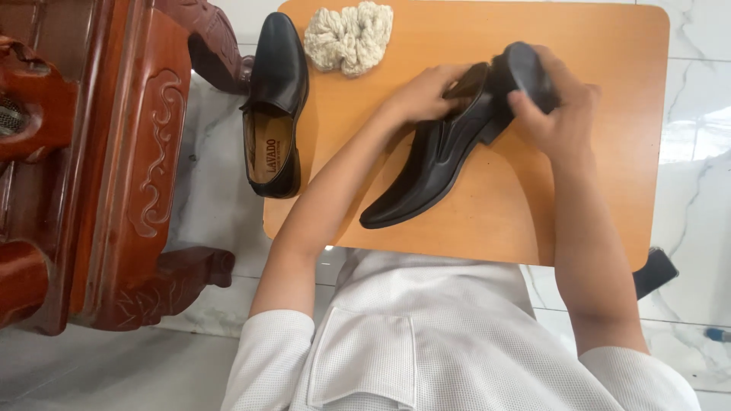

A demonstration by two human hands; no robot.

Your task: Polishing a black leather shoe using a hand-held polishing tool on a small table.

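Note:
A black leather shoe (434, 164) lies tilted on its side over the small orange-brown table (594, 61), toe pointing toward me. My left hand (422, 95) grips the shoe at its opening, fingers reaching inside. My right hand (560, 114) wraps around the heel (525, 68), which is lifted off the tabletop. A second black shoe (276, 103) rests upright at the table's left edge, its tan insole showing. A cream-coloured bunched cloth (350, 36) sits at the table's far edge between the two shoes.
A carved dark red wooden piece of furniture (99, 167) stands close on the left. White marble floor tiles (697, 175) surround the table. A dark object (655, 272) pokes out under the table's near right corner. My white shirt fills the bottom.

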